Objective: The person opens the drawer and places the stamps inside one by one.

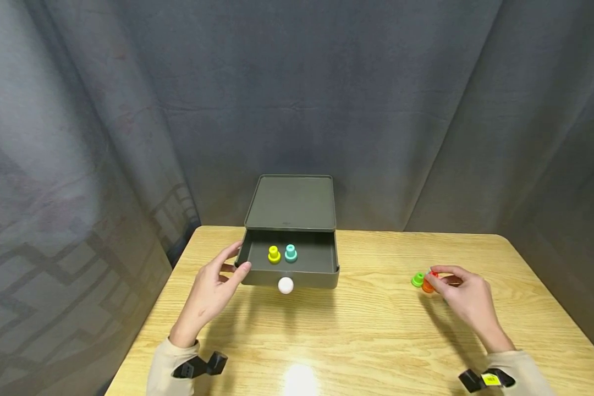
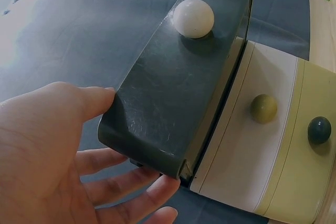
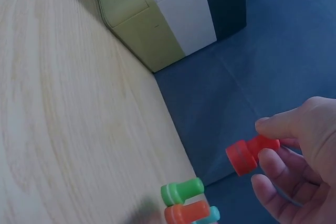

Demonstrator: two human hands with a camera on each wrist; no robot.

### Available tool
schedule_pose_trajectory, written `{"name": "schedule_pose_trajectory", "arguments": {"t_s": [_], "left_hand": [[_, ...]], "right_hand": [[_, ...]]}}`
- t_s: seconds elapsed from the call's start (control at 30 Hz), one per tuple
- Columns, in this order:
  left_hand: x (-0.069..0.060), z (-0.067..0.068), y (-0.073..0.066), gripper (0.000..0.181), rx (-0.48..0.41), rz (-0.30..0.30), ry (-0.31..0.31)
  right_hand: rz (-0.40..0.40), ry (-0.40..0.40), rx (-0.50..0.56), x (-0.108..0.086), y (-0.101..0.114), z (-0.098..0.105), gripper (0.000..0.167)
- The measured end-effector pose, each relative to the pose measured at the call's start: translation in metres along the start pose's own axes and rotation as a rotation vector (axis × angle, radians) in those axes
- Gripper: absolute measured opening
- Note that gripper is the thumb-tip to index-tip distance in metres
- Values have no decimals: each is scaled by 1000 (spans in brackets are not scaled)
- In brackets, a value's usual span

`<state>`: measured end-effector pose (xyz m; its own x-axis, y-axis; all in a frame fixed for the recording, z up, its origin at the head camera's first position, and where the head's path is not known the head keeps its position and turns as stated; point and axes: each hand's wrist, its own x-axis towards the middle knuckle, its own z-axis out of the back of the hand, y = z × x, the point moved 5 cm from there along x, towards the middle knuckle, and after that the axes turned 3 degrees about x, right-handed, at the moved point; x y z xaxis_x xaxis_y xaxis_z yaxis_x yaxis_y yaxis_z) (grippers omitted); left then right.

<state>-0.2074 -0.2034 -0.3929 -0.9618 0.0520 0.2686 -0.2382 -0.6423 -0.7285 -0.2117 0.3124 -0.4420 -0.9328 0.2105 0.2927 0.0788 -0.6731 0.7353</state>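
A dark grey drawer [image 1: 322,279] with a round white knob [image 1: 285,285] stands pulled out. My left hand [image 1: 210,294] grips its left front corner, the thumb at the front face and the fingers along the side. Inside the drawer, a yellow peg [image 1: 274,255] and a turquoise peg [image 1: 290,253] stand upright side by side. Over to the right, my right hand [image 3: 310,156] pinches a red peg [image 3: 242,157] by its narrow end, above the table. Just below are a green peg [image 3: 182,190], an orange peg [image 3: 187,212] and a partly hidden turquoise peg [image 3: 210,216].
The drawer belongs to a small cabinet [image 1: 294,201] with a flat, rimmed top. Lower down, its white drawer front [image 2: 236,140] and olive drawer front [image 2: 294,156] are closed. Grey curtains [image 1: 297,99] hang behind and beside the wooden table [image 1: 366,330].
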Motion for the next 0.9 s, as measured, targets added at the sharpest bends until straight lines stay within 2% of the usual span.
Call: {"name": "schedule_pose_trajectory", "arguments": {"t_s": [0.37,0.9], "left_hand": [[0,0,0,57,8,-3,-1],[0,0,0,57,6,5,1]], "right_hand": [[-11,40,13,6,15,2,33],[88,91,29,16,50,4,32]]}}
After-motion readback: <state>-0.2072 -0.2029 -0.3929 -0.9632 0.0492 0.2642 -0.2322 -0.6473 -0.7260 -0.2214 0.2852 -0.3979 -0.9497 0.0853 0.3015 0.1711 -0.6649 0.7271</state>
